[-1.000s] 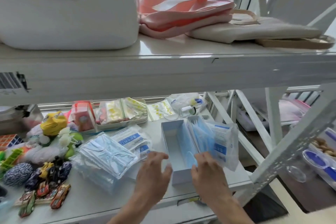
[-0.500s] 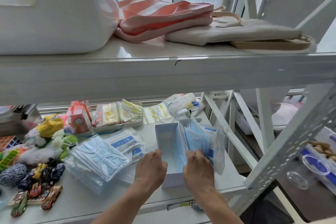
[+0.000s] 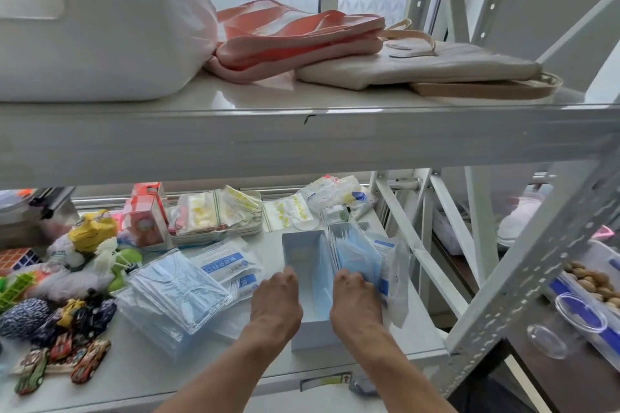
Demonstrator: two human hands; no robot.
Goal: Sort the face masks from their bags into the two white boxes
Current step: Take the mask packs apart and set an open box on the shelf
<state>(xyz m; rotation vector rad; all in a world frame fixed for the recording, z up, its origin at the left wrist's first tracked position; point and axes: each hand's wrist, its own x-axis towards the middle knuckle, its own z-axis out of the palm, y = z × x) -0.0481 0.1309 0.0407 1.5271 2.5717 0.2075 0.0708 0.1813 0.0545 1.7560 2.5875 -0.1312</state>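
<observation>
right hand (image 3: 355, 307) grips blue masks (image 3: 357, 253) inside white box (image 3: 296, 249)

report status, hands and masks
Left hand on left wall of white box, grip unclear. Right hand pinching blue masks standing in the box. Plastic bag against its right side; bagged masks piled left.

On the lower shelf (image 3: 141, 382) the white box (image 3: 310, 335) stands at the front, with face masks (image 3: 357, 253) upright in its right half. Bagged masks (image 3: 174, 295) lie just left of it, with toy cars (image 3: 60, 362) further left. A tray (image 3: 214, 239) of packets (image 3: 208, 214) sits behind. Tote bags (image 3: 419, 64) lie on the upper shelf (image 3: 302, 141).
</observation>
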